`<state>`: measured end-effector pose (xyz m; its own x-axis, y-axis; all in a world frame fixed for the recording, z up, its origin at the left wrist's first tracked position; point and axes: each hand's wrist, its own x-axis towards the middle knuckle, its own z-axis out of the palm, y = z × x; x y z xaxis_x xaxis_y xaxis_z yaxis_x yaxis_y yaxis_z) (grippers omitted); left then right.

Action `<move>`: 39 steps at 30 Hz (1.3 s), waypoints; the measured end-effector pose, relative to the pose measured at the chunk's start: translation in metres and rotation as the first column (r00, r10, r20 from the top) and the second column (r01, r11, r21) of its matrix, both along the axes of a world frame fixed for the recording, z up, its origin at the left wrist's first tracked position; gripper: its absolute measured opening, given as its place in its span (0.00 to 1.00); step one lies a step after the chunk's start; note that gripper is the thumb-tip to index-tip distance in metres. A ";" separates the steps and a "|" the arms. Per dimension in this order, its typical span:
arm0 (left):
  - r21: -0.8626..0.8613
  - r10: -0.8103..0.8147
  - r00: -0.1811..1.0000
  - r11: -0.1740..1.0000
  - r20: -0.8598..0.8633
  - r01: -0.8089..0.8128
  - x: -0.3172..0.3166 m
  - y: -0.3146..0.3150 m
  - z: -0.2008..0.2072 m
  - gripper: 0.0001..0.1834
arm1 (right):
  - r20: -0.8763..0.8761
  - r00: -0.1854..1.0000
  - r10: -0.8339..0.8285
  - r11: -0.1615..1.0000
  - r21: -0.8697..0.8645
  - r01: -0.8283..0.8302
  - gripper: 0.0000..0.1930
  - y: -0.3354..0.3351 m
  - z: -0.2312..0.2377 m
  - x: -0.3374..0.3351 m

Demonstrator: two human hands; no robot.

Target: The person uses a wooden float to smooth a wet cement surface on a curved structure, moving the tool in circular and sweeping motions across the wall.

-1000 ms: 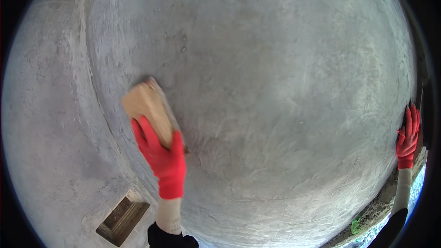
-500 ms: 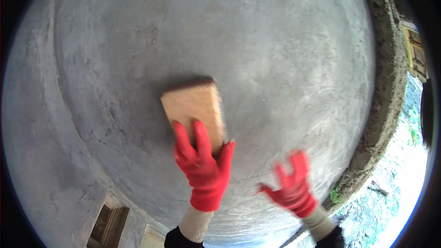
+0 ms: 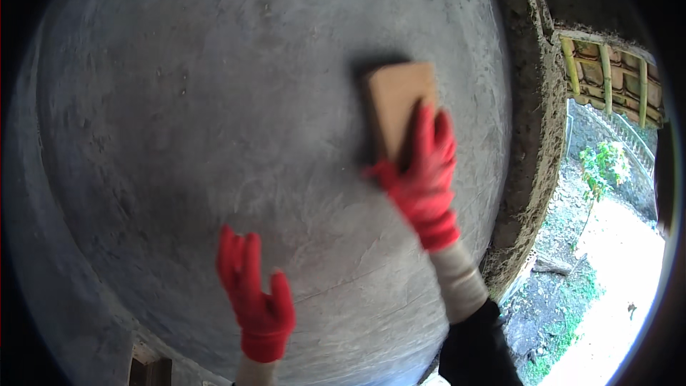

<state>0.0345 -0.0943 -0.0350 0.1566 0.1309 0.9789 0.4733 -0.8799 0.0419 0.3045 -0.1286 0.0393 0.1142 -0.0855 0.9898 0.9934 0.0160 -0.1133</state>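
A grey plastered wall (image 3: pixel 286 114) fills most of the view. My right hand (image 3: pixel 426 184), in a red knitted glove, grips the near end of a tan, brick-shaped sponge block (image 3: pixel 402 100). The block lies against the wall, right of the middle, its long side tilted a little. Motion smears this hand slightly, and the block's underside is hidden. Lower left, my left hand (image 3: pixel 256 297), gloved in red too, holds nothing; its fingers point up and its thumb stands apart, close to the wall.
A rough, unplastered edge (image 3: pixel 532 150) bounds the wall on the right. Past it show a tiled roof underside (image 3: pixel 607 75), a small leafy plant (image 3: pixel 599 168) and bright ground (image 3: pixel 614 271). At lower left there is a recessed opening (image 3: pixel 146 368).
The sponge block has passed from my left hand to my right and now sits farther right and higher. My left hand has dropped down and left. The view has shifted to the right.
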 end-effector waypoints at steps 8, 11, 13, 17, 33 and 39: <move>0.000 0.241 0.943 0.969 0.232 -0.247 -0.026 0.068 -0.008 0.26 | -0.098 0.989 -0.112 0.990 -0.096 0.103 0.52 -0.028 -0.149 0.104; 0.061 0.331 0.925 0.936 0.187 -0.347 -0.016 0.076 -0.017 0.27 | -0.137 0.980 -0.142 0.983 -0.132 0.124 0.52 -0.037 -0.194 0.119; 0.110 0.372 0.915 0.914 0.156 -0.390 -0.014 0.083 -0.019 0.27 | -0.102 0.985 -0.139 0.983 -0.134 0.125 0.51 -0.039 -0.167 0.130; 0.196 0.389 0.908 0.889 0.154 -0.413 -0.018 0.084 -0.027 0.25 | -0.058 0.995 -0.079 0.996 -0.043 0.077 0.46 -0.041 -0.032 0.172; 0.203 0.411 0.903 0.880 0.127 -0.430 -0.018 0.085 -0.027 0.21 | 0.095 0.980 -0.175 0.973 -0.136 0.187 0.49 -0.055 -0.083 0.213; 0.231 0.366 0.925 0.896 0.101 -0.379 -0.017 0.087 -0.027 0.21 | -0.172 0.985 -0.029 0.999 0.017 0.033 0.42 -0.058 0.061 0.219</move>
<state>0.0175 -0.0074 -0.0623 0.0897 -0.0723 0.9933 0.7715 -0.6257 -0.1152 0.5236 -0.1870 0.1007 0.2794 -0.1111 0.9537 0.9593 -0.0103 -0.2822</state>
